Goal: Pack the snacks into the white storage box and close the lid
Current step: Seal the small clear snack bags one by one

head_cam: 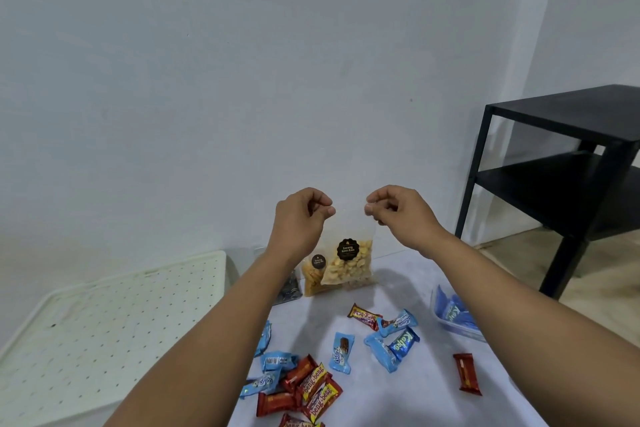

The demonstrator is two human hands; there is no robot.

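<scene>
While held aloft: clear nut bag [349,262]
Left hand [301,218]: pinching bag's top corner
Right hand [403,213]: pinching opposite corner
Below: wrapped snacks [313,381] scattered on table [408,402]

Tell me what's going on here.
A person holds a clear plastic bag of pale nuts up by its top corners, left hand and right hand each pinching one. Wrapped red and blue candy bars lie scattered on the pale table below. The white perforated lid sits to the left, nothing on it.
</scene>
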